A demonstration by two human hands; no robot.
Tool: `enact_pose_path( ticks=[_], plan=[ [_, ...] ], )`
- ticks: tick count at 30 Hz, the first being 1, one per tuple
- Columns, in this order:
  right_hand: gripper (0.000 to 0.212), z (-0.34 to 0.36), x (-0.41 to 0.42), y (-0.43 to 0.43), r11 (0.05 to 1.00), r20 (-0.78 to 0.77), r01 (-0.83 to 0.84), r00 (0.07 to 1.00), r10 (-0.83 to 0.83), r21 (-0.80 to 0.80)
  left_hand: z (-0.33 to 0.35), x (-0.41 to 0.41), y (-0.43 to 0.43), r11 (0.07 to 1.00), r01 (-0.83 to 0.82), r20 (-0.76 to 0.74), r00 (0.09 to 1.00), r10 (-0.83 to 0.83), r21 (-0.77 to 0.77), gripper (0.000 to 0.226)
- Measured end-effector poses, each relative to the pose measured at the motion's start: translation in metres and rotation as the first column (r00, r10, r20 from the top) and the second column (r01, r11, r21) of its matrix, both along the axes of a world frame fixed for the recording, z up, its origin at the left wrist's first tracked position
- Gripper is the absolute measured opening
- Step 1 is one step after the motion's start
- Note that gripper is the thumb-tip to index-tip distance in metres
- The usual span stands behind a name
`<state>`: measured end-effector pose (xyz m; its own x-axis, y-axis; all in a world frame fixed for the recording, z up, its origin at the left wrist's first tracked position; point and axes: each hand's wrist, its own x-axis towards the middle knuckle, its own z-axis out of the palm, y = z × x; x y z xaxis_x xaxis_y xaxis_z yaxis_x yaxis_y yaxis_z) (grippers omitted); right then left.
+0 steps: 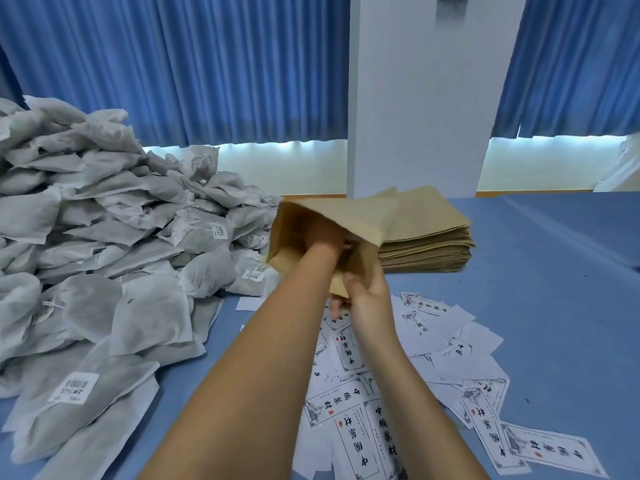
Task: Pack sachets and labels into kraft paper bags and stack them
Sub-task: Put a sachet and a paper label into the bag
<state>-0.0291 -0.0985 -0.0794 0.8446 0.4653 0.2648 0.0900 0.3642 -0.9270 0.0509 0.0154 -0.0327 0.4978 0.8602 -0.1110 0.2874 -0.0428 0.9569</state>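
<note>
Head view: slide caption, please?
Right hand grips a kraft bag, left hand inside it, between sachets and labels.

curtain [207, 64] blue | sachets [86, 220] grey | kraft bag [346, 216] tan

Blue tabletop [554, 271] is pretty loaded: huge heap of grey sachets [86, 237] on the left, neat stack of kraft bags [429, 247] further back, printed labels [433, 358] scattered up front.

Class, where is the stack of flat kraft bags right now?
Head view, right of centre: the stack of flat kraft bags lies on the blue table before the white pillar, just behind the open bag, beyond the scattered labels.
</note>
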Motion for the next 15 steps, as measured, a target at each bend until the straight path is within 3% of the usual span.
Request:
enact_pose_path(
  ticks=[2, 3, 5, 6, 9, 10, 12, 13, 14, 15],
  plan=[
    [0.019, -0.001, -0.001, 0.002, 0.999, -0.027, -0.034, 0.999, 0.034, -0.025, -0.001, -0.005, -0.001, 0.945, 0.18, -0.348, 0.934, -0.078, 0.272, 0.048],
    [0.016, 0.0, 0.0, 0.002, 0.999, -0.064, -0.029, 0.998, 0.027, -0.032, 0.002, -0.007, 0.0, 0.881, 0.276, -0.422, 0.901, -0.098, 0.385, 0.052],
    [0.017, 0.002, 0.007, 0.0, 0.999, -0.142, -0.003, 0.99, -0.001, -0.032, 0.011, -0.023, -0.021, 0.774, 0.412, -0.495, 0.856, -0.148, 0.481, 0.056],
    [0.019, 0.002, 0.011, -0.002, 1.0, -0.167, 0.011, 0.986, -0.015, -0.028, 0.014, -0.035, -0.033, 0.767, 0.42, -0.474, 0.864, -0.173, 0.485, 0.053],
    [0.022, 0.003, 0.02, -0.007, 0.991, -0.181, 0.108, 0.976, -0.121, -0.079, 0.005, -0.064, -0.054, 0.507, 0.487, -0.516, 0.851, -0.095, 0.711, 0.037],
    [0.022, 0.003, 0.02, -0.008, 0.986, -0.149, 0.143, 0.977, -0.155, -0.091, 0.006, -0.071, -0.059, 0.507, 0.481, -0.489, 0.863, -0.13, 0.715, 0.03],
    [0.036, 0.003, 0.015, -0.006, 0.988, -0.062, 0.138, 0.988, -0.142, -0.069, 0.011, -0.077, -0.055, 0.468, 0.633, -0.571, 0.769, -0.287, 0.617, 0.023],
    [0.047, 0.001, 0.01, -0.004, 0.993, -0.012, 0.097, 0.995, -0.098, -0.067, 0.013, -0.079, -0.046, 0.5, 0.715, -0.648, 0.681, -0.341, 0.488, 0.024],
    [0.052, 0.0, 0.005, -0.001, 0.996, 0.032, 0.049, 0.998, -0.046, -0.078, 0.016, -0.08, -0.036, 0.613, 0.709, -0.64, 0.657, -0.397, 0.348, 0.028],
    [0.051, -0.002, 0.0, 0.001, 0.996, 0.05, 0.005, 0.999, -0.001, -0.086, 0.02, -0.084, -0.026, 0.647, 0.717, -0.653, 0.624, -0.429, 0.259, 0.031]
  ],
)
